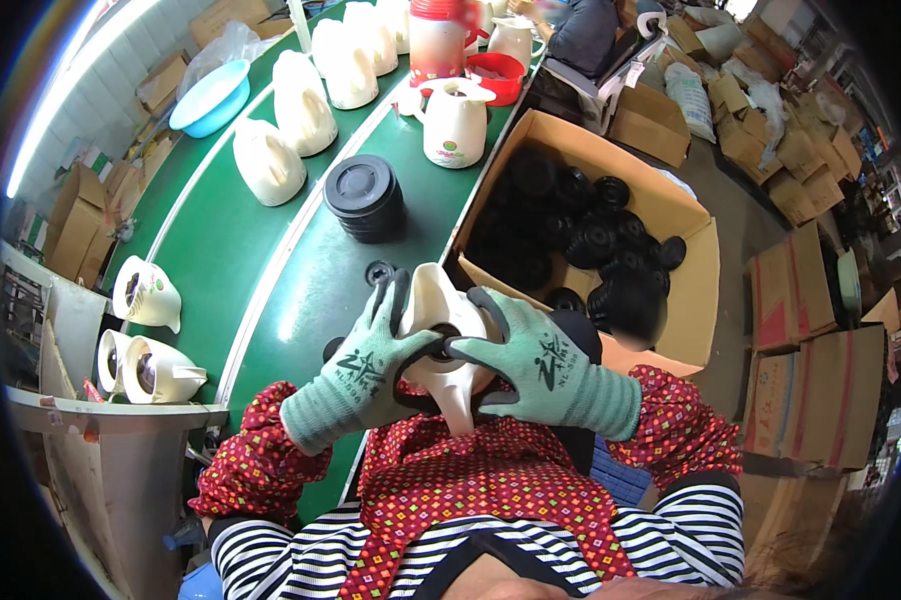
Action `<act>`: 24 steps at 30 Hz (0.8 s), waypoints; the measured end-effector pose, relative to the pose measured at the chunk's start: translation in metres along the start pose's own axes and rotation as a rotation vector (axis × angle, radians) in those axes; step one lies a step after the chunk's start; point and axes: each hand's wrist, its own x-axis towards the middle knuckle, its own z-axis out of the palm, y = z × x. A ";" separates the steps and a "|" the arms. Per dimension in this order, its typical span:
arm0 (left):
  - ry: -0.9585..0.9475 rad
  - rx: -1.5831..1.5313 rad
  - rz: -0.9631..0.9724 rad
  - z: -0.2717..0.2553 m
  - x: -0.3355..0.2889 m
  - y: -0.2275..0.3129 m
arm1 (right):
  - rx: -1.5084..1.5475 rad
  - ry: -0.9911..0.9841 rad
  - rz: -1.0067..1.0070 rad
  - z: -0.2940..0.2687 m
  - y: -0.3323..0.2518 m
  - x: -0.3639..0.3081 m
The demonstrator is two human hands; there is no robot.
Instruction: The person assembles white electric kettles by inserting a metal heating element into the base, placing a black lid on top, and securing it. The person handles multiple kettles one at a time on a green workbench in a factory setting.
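Both my hands wear green gloves with black fingertips and grip a cream plastic jug body (441, 330), held bottom up close to my chest. My left hand (363, 372) wraps its left side. My right hand (536, 365) holds the right side, its fingers over a dark round part at the jug's base. On the green conveyor belt (301, 290) just ahead lie a stack of black round bases (367, 197) and a small black ring (379, 271).
A cardboard box (671, 215) of black round parts stands to my right. Several cream jugs (301, 100) lie along the belt, one upright jug (456, 122) farther on. More jugs (146, 292) sit at left. A blue basin (211, 97), red containers (496, 75), another person (581, 30) and stacked cartons (811, 300) surround.
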 end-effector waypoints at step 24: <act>0.096 0.035 0.519 0.094 -0.030 0.024 | 1.090 0.503 0.713 0.062 0.132 0.003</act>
